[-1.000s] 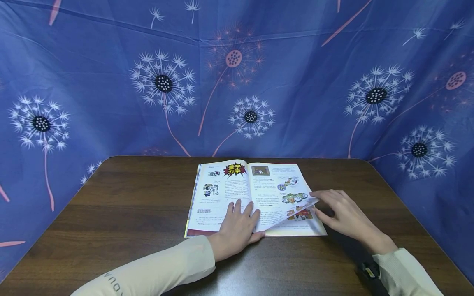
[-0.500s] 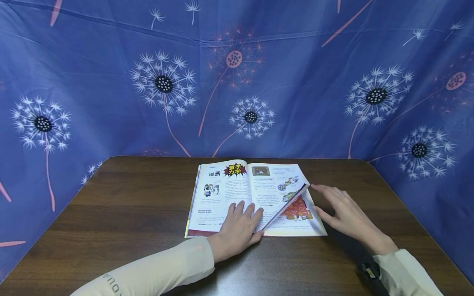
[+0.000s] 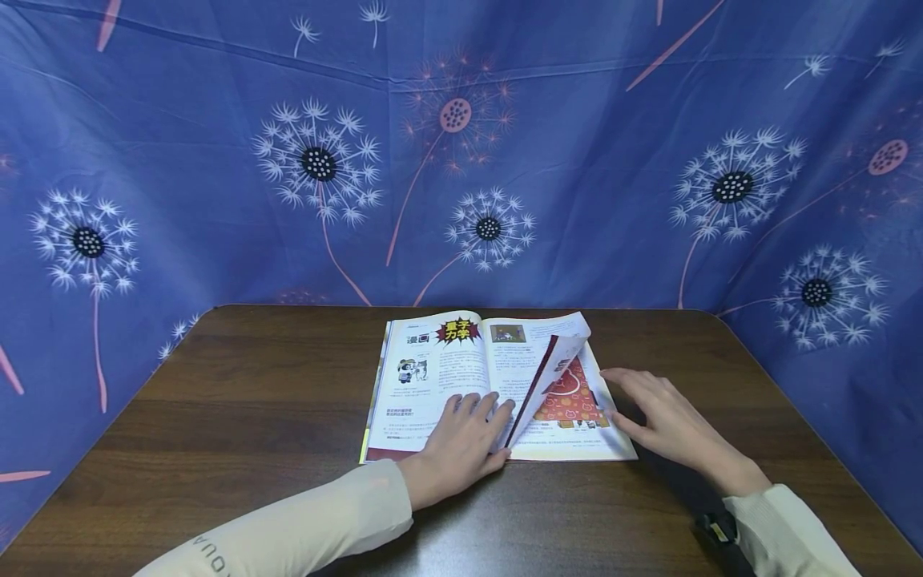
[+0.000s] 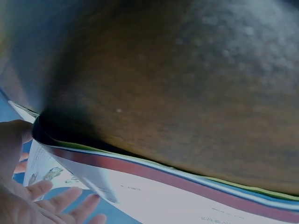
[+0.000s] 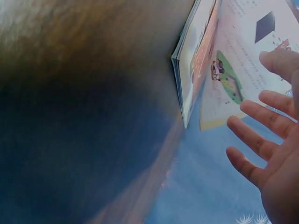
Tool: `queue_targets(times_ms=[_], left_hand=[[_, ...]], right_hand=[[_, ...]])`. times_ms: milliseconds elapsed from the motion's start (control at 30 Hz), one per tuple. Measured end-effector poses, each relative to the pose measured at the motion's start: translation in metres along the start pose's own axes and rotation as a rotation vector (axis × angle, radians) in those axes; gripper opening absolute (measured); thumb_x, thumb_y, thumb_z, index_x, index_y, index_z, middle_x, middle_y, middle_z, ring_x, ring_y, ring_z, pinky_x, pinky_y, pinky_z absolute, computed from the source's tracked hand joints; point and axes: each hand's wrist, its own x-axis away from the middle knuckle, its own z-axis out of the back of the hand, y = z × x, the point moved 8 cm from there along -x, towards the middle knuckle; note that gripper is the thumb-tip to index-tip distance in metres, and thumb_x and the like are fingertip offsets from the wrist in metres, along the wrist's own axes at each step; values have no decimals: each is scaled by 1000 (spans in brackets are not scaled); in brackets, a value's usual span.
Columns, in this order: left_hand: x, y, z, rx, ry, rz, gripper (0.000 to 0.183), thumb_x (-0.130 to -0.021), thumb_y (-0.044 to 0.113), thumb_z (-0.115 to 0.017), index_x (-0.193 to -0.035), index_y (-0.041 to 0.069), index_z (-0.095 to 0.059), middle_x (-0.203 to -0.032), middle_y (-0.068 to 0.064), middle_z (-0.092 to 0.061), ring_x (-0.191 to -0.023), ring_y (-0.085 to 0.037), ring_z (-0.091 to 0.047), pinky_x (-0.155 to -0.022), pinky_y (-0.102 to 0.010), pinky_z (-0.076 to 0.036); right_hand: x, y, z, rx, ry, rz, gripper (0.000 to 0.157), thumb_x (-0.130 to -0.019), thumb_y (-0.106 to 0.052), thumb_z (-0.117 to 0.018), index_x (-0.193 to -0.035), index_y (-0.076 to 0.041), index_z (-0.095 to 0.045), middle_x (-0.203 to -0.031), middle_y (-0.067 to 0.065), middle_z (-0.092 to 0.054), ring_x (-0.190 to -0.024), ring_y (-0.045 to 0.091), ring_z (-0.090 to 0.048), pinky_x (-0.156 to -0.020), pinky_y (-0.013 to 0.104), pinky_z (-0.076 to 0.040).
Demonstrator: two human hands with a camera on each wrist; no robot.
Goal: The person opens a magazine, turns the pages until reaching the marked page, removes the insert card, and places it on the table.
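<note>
An open magazine point(image 3: 418, 397) with colourful cartoons and printed text lies on the table. My left hand point(image 3: 461, 445) rests on its lower middle near the fold, fingers spread and fairly straight. One right-hand page point(image 3: 558, 357) stands partly lifted and curls toward the left, its free corner up at the back. Beneath it shows a red picture point(image 3: 570, 397). My right hand point(image 3: 671, 425) is at the magazine's right edge, fingers extended and thumb apart, with nothing held. In the right wrist view the raised page point(image 5: 252, 42) stands beyond the spread fingers point(image 5: 250, 135).
The brown wooden table point(image 3: 274, 385) extends on both sides of the magazine. A blue cloth point(image 3: 577, 160) with dandelion prints hangs behind it and at the sides. A dark device point(image 3: 717, 527) sits at the right wrist.
The page's corner has come away from the right fingertips and swung up and leftward, uncovering more of the red picture. Both hands have stayed nearly in place.
</note>
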Motion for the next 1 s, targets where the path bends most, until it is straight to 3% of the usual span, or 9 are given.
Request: queue_targets(times_ms=[367,533,700,833,1000], left_hand=[[0,-3,3,7,79,5,81,-80,54,-58,-142,14,-25,-142,-13,-36,-122,-30,-43,-95,-40,-39],[-1,-2,5,-4,113,11,94,-78,55,-60,-146,10,-13,-149,-16,-21,-131,-33,-31,-100,-42,-35],[-1,-2,6,3,115,5,98,-78,54,-60,-148,16,-3,-154,-15,1,-139,-35,-14,-107,-45,-27],[-1,-1,6,22,96,-7,92,-79,52,-60,-148,24,-6,-154,-11,12,-141,-34,-3,-109,-47,-21],[1,0,6,32,97,-23,83,-80,48,-61,-147,26,-17,-154,-10,10,-140,-36,-2,-109,-50,-18]], right_hand=[[-2,0,-7,7,-45,-4,49,-76,-19,-71,-119,-4,-56,-117,11,-60,-105,27,-56,-79,48,-43],[-4,1,-11,-3,-78,-23,48,-78,-22,-70,-119,-3,-56,-117,12,-60,-105,30,-56,-79,50,-44],[-7,4,-16,-9,-120,-32,48,-78,-22,-70,-120,-3,-56,-117,14,-60,-106,31,-55,-80,51,-44],[-9,8,-20,-11,-143,-35,48,-78,-22,-70,-120,-3,-55,-118,15,-59,-107,31,-55,-82,51,-43],[-11,12,-25,-18,-170,-50,49,-78,-22,-69,-121,-3,-54,-119,16,-59,-108,32,-54,-84,52,-43]])
